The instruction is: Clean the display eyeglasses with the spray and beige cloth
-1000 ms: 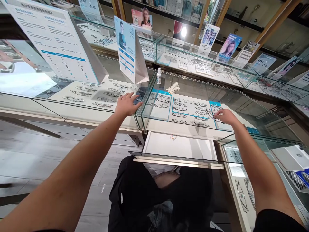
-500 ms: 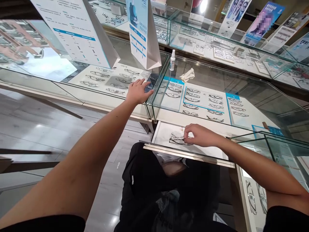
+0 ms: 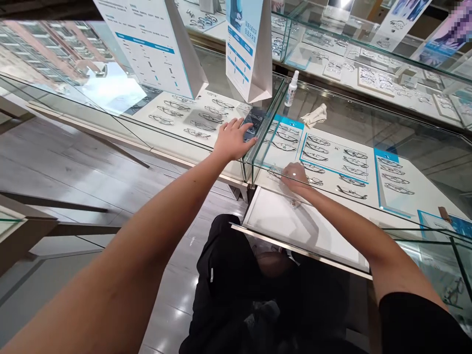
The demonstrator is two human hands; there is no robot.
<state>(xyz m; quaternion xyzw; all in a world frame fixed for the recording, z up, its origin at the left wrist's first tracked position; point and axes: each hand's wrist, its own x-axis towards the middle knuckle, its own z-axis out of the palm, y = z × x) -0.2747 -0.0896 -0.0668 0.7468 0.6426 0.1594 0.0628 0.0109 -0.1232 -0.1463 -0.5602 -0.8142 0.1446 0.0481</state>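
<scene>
Glasses [image 3: 275, 173] are sitting at the front inside the glass case [image 3: 265, 123] as we are bringing our right hand [image 3: 295, 177] up from the shelf [image 3: 295, 228] below, fingers curled over them, hold unclear; our left hand [image 3: 232, 142] is pressing flat, empty, on top.

We note: left hand [image 3: 232, 140] and right hand [image 3: 295, 177] bare, forearms bare too. Black short sleeve [image 3: 424, 319] on right upper arm, near right corner. Black trousers [image 3: 228, 295] near centre: small white tag [image 3: 211, 275] on left leg, hole [image 3: 271, 263] at knee, grey patch [image 3: 263, 312] nearer us.
</scene>
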